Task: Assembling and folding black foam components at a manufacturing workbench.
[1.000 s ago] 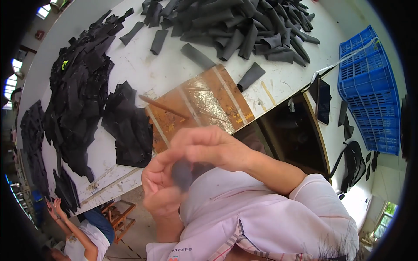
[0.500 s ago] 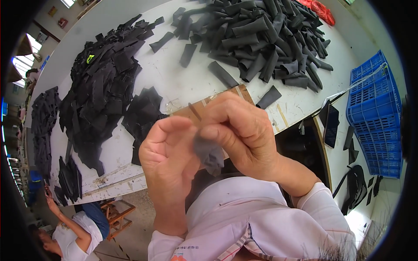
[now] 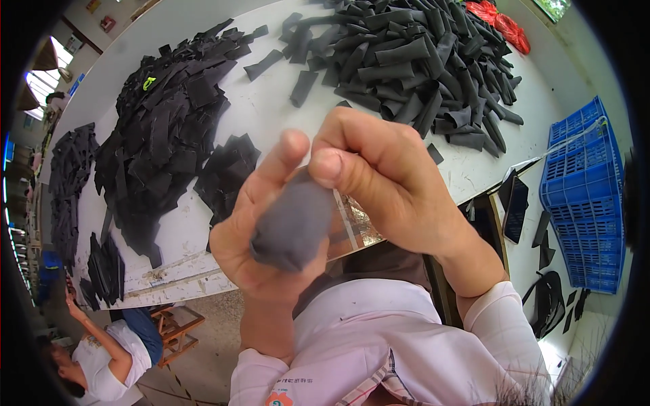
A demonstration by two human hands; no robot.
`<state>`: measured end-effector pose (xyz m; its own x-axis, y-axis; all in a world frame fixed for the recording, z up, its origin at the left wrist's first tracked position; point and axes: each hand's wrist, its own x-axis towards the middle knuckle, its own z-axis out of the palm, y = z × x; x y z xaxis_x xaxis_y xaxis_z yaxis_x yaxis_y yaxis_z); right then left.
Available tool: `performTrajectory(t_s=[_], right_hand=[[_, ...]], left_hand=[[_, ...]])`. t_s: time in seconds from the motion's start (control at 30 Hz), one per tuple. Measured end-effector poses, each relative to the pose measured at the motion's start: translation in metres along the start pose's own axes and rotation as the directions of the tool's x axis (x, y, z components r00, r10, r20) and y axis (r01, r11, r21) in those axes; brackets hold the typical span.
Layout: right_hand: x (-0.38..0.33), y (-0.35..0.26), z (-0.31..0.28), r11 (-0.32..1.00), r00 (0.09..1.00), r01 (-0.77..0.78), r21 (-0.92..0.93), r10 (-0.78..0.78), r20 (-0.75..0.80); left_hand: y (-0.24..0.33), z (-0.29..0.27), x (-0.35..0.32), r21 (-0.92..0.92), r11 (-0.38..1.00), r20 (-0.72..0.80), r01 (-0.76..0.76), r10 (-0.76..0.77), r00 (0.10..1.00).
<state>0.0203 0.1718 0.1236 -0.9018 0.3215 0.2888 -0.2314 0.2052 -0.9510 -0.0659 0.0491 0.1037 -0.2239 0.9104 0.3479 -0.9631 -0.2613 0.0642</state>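
Close in front of me, a dark grey fabric tube [image 3: 294,223] is held between both hands, its lower end rounded and slightly blurred. My left hand [image 3: 233,237] cups it from behind and below, and part of that hand is hidden by the tube. At the tube's upper end, my right hand [image 3: 389,183] pinches the fabric between thumb and bent fingers. Behind the hands, a large heap of similar dark grey tubes [image 3: 399,71] lies on the white table [image 3: 183,281]. Flat black fabric pieces [image 3: 162,135] are piled to the left.
A smaller black stack [image 3: 230,169] sits left of my hands. A brown board [image 3: 345,233] lies at the table edge. Blue plastic baskets [image 3: 582,196], a dark phone [image 3: 516,210] and a red bag [image 3: 501,26] are on the right. Another person [image 3: 112,355] sits at lower left.
The tube now appears longer and fuller, where before it was a small crumpled bundle. Both hands have turned, and the left palm has moved beneath the tube. My view has shifted slightly.
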Motion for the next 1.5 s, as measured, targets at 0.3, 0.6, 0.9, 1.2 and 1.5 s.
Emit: performTrajectory(t_s=[0.3,0.6,0.9,1.2,1.5], right_hand=[[-0.005,0.073,-0.008,0.643,0.858,-0.51,0.572,0.427,0.285],[-0.005,0.099,-0.007,0.818,0.883,-0.432,0.379,0.3,0.361],[0.008,0.069,-0.006,0.865,0.883,-0.408,0.291,0.293,0.366],[-0.004,0.08,-0.009,0.923,0.925,-0.37,0.105,0.355,0.135],[0.0,0.029,-0.007,0.528,0.922,0.385,-0.757,-0.185,0.339]], left_hand=[[0.004,-0.071,-0.019,-0.131,0.991,-0.308,-0.034,-0.008,0.951],[-0.003,-0.058,-0.016,0.486,0.873,-0.519,0.047,0.245,0.819],[0.006,-0.059,-0.029,-0.231,0.973,-0.217,-0.025,-0.027,0.976],[-0.006,-0.04,-0.018,0.963,-0.207,-0.034,0.172,0.542,0.84],[-0.01,-0.037,-0.015,0.979,0.07,0.088,-0.19,0.698,0.71]])
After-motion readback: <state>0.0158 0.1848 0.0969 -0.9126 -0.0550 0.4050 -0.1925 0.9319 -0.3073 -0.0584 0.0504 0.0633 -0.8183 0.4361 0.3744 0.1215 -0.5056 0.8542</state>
